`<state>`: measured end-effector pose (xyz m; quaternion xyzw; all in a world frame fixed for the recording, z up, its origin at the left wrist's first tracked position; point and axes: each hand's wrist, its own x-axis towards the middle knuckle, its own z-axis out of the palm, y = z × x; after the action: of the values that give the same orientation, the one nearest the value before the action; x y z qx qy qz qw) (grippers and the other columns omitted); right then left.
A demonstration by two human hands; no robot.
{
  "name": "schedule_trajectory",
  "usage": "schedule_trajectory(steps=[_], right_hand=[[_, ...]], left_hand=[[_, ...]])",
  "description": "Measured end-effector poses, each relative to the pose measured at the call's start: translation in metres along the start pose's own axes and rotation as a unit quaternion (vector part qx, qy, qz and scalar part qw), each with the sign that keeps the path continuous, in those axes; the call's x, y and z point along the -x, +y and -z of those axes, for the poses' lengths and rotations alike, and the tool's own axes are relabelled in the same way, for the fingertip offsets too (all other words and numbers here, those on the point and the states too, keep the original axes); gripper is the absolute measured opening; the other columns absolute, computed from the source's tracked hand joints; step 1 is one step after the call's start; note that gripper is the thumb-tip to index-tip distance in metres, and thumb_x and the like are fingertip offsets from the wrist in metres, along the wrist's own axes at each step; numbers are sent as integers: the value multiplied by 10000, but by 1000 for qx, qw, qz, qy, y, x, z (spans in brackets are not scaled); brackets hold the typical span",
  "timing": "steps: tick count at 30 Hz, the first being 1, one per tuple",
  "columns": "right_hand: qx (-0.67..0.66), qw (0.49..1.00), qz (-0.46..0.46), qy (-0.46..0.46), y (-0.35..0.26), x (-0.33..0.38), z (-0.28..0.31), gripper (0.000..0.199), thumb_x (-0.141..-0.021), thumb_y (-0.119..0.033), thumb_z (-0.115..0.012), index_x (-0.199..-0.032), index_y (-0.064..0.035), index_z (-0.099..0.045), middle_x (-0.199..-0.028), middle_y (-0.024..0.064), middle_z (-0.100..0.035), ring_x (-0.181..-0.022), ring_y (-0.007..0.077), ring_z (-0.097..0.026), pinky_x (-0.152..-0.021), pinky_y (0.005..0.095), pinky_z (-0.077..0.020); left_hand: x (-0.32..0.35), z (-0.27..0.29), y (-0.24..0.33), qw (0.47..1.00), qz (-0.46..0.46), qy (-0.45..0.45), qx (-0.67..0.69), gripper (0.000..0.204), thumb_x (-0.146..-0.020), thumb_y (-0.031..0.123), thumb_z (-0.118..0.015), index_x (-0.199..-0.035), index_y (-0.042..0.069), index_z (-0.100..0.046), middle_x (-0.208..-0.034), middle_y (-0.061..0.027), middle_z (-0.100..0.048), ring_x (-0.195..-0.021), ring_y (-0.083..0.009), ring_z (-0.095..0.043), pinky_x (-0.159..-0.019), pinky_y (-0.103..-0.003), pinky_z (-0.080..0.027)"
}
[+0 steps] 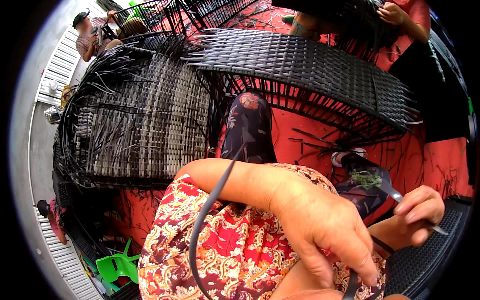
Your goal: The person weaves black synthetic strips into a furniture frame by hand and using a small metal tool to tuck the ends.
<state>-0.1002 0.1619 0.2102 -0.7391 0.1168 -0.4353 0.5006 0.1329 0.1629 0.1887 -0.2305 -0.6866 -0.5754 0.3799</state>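
Note:
My left hand (pixel 325 230) reaches across my red floral lap to the lower right, its fingers pointing down and pinching a flat black weaving strip (pixel 352 287). A long loop of black strip (pixel 200 225) curves over my forearm and down to the lower edge. Just to the right, my right hand (pixel 417 210) is closed on a thin metal tool (pixel 395 195), whose tip pokes out over a black woven piece (pixel 430 260) beside my knee.
A curved black woven panel (pixel 310 70) arches ahead. A grey-and-black woven panel (pixel 145 125) with loose strip ends lies at left. Offcuts litter the red floor mat (pixel 310 145). A green plastic stool (pixel 117 265) sits lower left. Other people work at top left (pixel 92 35) and top right (pixel 405 20).

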Motion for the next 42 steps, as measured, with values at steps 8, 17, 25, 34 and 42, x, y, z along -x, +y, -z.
schedule_trajectory(steps=[8,17,25,34,42], right_hand=[[-33,997,-52,-51,10,-20,-23,353,-762,-305,-735,-847,23,-636,-851,219,-637,-700,213,-631,-657,273,-529],[97,980,-53,165,21,-10,-12,317,-909,-255,-472,-900,40,-587,-850,172,-607,-395,9,-296,-408,163,-260],[108,918,-376,63,108,-10,-67,301,-787,-66,-682,-1061,17,-587,-840,14,-623,-722,64,-545,-654,217,-452],[399,798,-433,129,57,63,77,51,-820,-47,-601,-859,-17,-615,-753,-27,-569,-728,49,-506,-662,203,-419],[614,598,-379,349,-98,185,154,184,-848,-132,-622,-996,-23,-633,-842,-21,-605,-777,60,-519,-736,201,-404]], left_hand=[[51,36,0,894,-6,64,-443,251,-769,99,-592,-987,-25,-601,-754,-65,-599,-586,-200,-589,-501,-305,-457],[125,110,23,795,175,527,-245,303,-973,230,-415,-963,-2,-610,-784,-100,-643,-543,-108,-558,-528,-203,-457],[115,139,32,823,108,546,-112,340,-985,241,-362,-998,-32,-565,-757,-124,-614,-514,-132,-562,-486,-224,-492],[158,174,54,818,44,560,-121,318,-938,250,-490,-1008,-43,-588,-862,-103,-589,-683,-154,-508,-749,-322,-443],[163,181,32,836,67,545,-13,329,-939,250,-484,-1044,-52,-559,-931,-128,-586,-746,-186,-511,-816,-349,-431]])
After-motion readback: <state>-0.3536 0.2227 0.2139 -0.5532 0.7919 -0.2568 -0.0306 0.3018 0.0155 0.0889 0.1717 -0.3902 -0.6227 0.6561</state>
